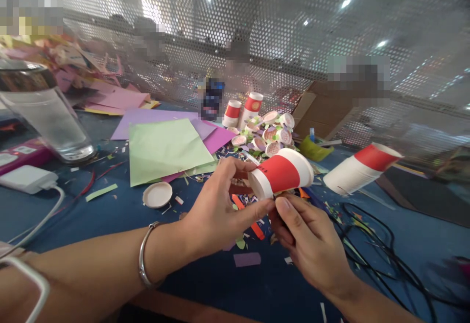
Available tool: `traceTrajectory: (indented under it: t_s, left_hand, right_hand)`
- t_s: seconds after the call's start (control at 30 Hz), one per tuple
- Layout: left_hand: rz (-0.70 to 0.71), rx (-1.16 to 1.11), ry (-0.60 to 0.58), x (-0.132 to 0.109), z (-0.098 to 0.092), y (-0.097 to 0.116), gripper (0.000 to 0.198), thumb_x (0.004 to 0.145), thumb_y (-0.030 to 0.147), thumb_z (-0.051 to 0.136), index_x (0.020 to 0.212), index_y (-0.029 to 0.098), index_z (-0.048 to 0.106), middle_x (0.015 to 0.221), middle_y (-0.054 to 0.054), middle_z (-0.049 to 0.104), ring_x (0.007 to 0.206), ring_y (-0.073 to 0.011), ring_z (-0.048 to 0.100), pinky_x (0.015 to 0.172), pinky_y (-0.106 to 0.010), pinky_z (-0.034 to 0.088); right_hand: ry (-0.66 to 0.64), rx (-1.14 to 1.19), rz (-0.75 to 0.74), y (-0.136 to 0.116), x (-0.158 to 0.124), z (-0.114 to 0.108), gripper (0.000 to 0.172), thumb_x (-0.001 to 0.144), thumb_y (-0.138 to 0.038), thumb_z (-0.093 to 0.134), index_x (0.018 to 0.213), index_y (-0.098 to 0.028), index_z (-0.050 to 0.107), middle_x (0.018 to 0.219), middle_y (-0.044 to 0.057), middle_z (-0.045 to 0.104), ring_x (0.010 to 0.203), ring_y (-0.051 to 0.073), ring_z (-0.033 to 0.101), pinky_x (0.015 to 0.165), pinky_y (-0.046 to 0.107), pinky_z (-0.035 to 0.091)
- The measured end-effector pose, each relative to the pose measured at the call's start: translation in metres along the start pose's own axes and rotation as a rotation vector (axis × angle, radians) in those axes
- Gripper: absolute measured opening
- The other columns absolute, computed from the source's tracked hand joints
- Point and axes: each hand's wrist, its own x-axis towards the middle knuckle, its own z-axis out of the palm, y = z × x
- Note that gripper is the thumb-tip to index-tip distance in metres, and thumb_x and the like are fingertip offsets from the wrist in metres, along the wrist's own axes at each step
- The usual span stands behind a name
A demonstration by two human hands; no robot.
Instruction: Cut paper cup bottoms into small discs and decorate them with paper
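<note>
A white paper cup with a red band (284, 173) lies tilted on its side in the air above the blue table, its wide mouth towards the right. My left hand (220, 205) grips it near the narrow base, thumb below and fingers behind. Just under the base, my right hand (312, 240) is closed in a pinch beside the left thumb; a small dark bit shows at its fingertips, too hidden to name. A cut-off cup bottom (157, 195) rests on the table left of my hands. To the right, a stack of paper cups (362, 169) lies tilted.
Cup bottoms and paper scraps form a pile (271, 134) behind the held cup, near two standing cups (252, 105). Green paper (169, 149) lies at left, by a glass of water (55, 117) and a white charger (28, 182). Black cables (389, 259) coil at right; a cardboard box (319, 110) stands behind.
</note>
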Motion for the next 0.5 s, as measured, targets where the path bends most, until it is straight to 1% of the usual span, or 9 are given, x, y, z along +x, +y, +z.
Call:
traceTrajectory:
  t_s: [0.1,0.17,0.3,0.4,0.5]
  left_hand:
    - [-0.119,-0.167,-0.046,0.0026,-0.0005,0.0026,0.042,0.087,0.037,0.076,0.115,0.018,0.052,0.11,-0.01,0.066,0.098,-0.0203,0.069,0.082,-0.035,0.061]
    - [-0.165,-0.23,-0.035,0.0046,-0.0016,0.0035,0.044,0.085,0.036,0.077,0.116,0.018,0.051,0.109,-0.01,0.067,0.095,-0.0191,0.069,0.079,-0.033,0.061]
    - [-0.13,-0.186,0.086,0.0081,-0.0045,0.0039,0.05,0.083,0.033,0.078,0.121,0.015,0.051,0.118,-0.013,0.065,0.098,-0.018,0.067,0.083,-0.031,0.06]
    - [-0.116,-0.161,0.094,0.0089,-0.0055,0.0043,0.055,0.083,0.032,0.078,0.127,0.012,0.051,0.122,-0.015,0.066,0.099,-0.0189,0.068,0.086,-0.033,0.06]
    - [-0.106,-0.152,0.088,0.0086,-0.0048,0.0046,0.054,0.083,0.031,0.078,0.126,0.011,0.053,0.117,-0.016,0.069,0.099,-0.0202,0.07,0.086,-0.034,0.06]
  right_hand:
    - [0.032,-0.053,-0.008,0.0005,0.0,-0.0015,0.04,0.097,-0.053,0.061,0.075,-0.02,0.056,0.055,-0.007,0.036,0.045,0.006,0.028,0.039,0.02,0.019]
    - [0.033,-0.063,-0.014,0.0006,0.0006,-0.002,0.039,0.097,-0.052,0.061,0.075,-0.02,0.056,0.055,-0.007,0.037,0.046,0.006,0.029,0.04,0.021,0.019]
    - [-0.001,-0.035,-0.001,-0.0005,0.0019,-0.0018,0.038,0.097,-0.052,0.061,0.076,-0.021,0.055,0.054,-0.008,0.031,0.045,0.006,0.025,0.039,0.021,0.018]
    - [-0.018,-0.018,0.004,-0.001,0.0023,-0.0018,0.037,0.097,-0.053,0.061,0.078,-0.021,0.057,0.054,-0.009,0.03,0.045,0.006,0.023,0.038,0.02,0.016]
    - [-0.024,-0.01,0.009,-0.0006,0.002,-0.0018,0.037,0.096,-0.054,0.061,0.08,-0.02,0.058,0.054,-0.008,0.03,0.045,0.006,0.024,0.038,0.02,0.016]
